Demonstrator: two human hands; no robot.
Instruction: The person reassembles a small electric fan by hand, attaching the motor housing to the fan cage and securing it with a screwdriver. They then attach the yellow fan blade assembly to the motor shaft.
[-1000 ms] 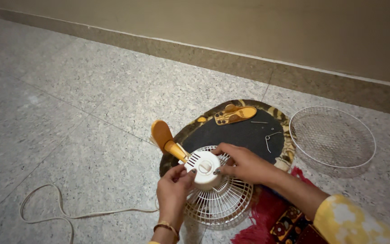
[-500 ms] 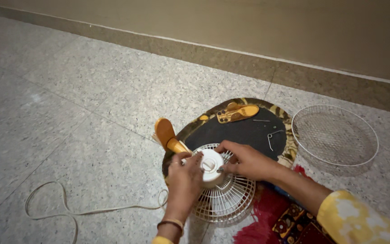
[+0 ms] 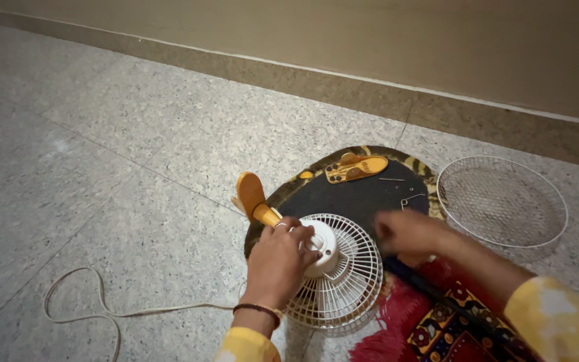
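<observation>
- No packages, labels, signs or screens show anywhere in the frame, from the wall along the top to the floor at the bottom edge.

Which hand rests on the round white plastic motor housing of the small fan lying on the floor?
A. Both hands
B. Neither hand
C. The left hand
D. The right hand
C: the left hand lies over the round white plastic motor housing at the middle of the white rear fan grille, while the blurred right hand is off it, over the round dark mat.
</observation>
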